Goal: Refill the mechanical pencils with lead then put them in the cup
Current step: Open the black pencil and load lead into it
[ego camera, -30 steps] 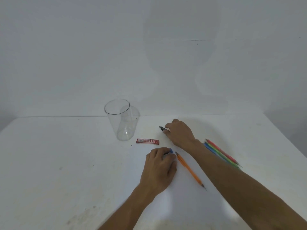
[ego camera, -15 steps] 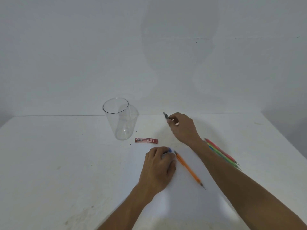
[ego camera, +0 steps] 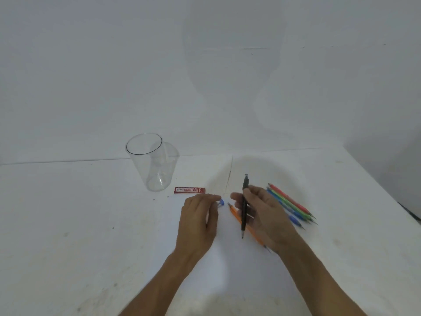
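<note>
My right hand (ego camera: 262, 215) grips a black mechanical pencil (ego camera: 245, 206) held nearly upright above the table, tip pointing toward me. My left hand (ego camera: 199, 221) hovers beside it with fingers curled over a small blue piece (ego camera: 221, 203); how it holds the piece is unclear. An orange pencil (ego camera: 237, 216) lies on the table between and under the hands, partly hidden by my right hand. A clear plastic cup (ego camera: 151, 165) stands empty at the back left. A red lead case (ego camera: 189, 190) lies flat just right of the cup.
A bunch of pencils, red (ego camera: 289, 198), green (ego camera: 293, 208) and blue (ego camera: 295, 220), lies to the right of my right hand. The white table (ego camera: 68, 224) ends at a white wall behind and drops off at the right edge.
My right hand has pulled back from the far middle of the table toward me, carrying the black pencil and turning it upright. My left hand lifted slightly off the table.
</note>
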`<control>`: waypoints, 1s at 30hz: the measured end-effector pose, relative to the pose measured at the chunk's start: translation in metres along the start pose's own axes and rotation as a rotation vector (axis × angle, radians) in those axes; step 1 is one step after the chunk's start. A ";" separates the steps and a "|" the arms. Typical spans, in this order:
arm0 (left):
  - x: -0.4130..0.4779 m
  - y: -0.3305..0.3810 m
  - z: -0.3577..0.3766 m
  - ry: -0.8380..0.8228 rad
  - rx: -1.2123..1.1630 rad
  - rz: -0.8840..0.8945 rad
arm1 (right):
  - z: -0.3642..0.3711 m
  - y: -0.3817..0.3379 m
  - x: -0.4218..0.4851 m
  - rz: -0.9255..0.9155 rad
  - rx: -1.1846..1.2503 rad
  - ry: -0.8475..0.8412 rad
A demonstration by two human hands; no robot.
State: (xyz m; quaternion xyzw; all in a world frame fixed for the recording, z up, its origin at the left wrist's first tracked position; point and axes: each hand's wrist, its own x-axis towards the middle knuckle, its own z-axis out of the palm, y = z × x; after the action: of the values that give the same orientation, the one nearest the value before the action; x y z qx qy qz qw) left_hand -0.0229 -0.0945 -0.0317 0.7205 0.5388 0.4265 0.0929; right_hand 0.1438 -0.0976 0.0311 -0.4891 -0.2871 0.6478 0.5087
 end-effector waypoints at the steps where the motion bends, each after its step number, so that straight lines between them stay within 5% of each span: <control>1: 0.002 0.005 -0.006 0.001 -0.060 -0.073 | 0.000 0.005 -0.005 0.004 -0.038 0.016; 5: 0.003 0.027 -0.025 -0.136 -0.332 -0.294 | 0.007 0.018 -0.017 -0.013 -0.091 0.069; 11: -0.003 0.046 -0.033 -0.271 -0.366 -0.274 | 0.011 0.019 -0.018 -0.151 -0.261 0.033; 18: -0.002 0.047 -0.035 -0.361 -0.333 -0.276 | 0.008 0.025 -0.021 -0.049 0.033 -0.129; 30: -0.017 0.029 -0.033 -0.453 0.057 -0.162 | -0.011 0.038 -0.007 -0.234 -0.594 -0.020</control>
State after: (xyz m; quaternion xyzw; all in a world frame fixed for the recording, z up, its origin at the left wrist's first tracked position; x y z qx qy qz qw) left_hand -0.0277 -0.1314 -0.0025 0.7545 0.5722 0.2297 0.2248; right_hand 0.1394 -0.1179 -0.0029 -0.5734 -0.5229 0.4777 0.4119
